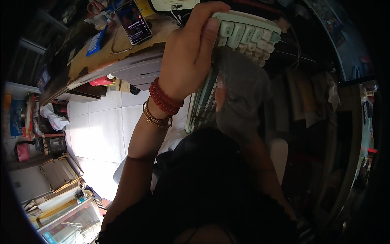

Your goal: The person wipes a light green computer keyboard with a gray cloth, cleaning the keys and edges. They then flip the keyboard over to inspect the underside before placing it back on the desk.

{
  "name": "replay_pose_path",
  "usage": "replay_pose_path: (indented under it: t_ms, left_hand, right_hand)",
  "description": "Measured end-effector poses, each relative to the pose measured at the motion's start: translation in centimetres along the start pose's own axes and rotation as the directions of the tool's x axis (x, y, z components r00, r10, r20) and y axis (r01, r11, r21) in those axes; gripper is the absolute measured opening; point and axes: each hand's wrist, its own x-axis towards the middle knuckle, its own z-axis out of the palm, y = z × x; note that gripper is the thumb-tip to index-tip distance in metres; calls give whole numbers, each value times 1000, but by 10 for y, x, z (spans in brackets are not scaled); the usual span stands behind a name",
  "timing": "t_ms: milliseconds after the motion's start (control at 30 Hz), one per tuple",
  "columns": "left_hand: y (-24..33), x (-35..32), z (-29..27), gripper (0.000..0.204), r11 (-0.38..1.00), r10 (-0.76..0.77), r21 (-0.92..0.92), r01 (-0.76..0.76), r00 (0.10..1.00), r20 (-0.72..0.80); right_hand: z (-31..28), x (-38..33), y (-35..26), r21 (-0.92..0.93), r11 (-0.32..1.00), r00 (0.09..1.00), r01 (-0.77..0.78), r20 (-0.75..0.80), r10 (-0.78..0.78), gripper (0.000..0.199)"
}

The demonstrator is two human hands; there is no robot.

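Observation:
A pale green keyboard [221,18] with cream and green keycaps is held up on edge before me, its long side running down toward my body. My left hand [189,51] grips its upper end, with the thumb and fingers closed over the frame. A dark grey cloth [245,89] lies across the middle of the keys and covers many of them. My right hand [220,94] is mostly hidden under this cloth; its thumb shows, pressing the cloth to the keyboard. Bead bracelets circle my left wrist.
A wooden desk [118,59] bears a lit phone [133,24], a blue brush-like piece [96,42] and red-handled scissors [96,6]. Shelves with bags and boxes line the left. A clear-sided case [73,221] stands at lower left. Clothes [298,97] hang at the right.

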Motion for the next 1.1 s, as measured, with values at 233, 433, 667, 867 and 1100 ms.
replay_pose_path:
  t_ms: [233,433,667,867,1100]
  left_hand:
    - [-3,2,1,30,998,62,-8,-62,998,-19]
    - [1,3,6,30,999,48,21,-47,999,-22]
    - [-1,2,9,30,998,32,62,-30,999,-27]
    - [4,0,9,30,999,36,2,-36,999,-30]
    - [5,-2,14,27,991,58,127,-48,995,-78]
  right_hand:
    - [-6,-7,-12,-32,999,999,-26,42,27,34]
    - [-1,-7,-2,-54,999,1000,-8,22,10,34]
    - [1,-11,0,-92,996,1000,7,13,-6,35]
    - [0,-10,10,-231,969,996,87,5,-88,35]
    - [10,-10,11,-52,998,995,-32,-91,27,38]
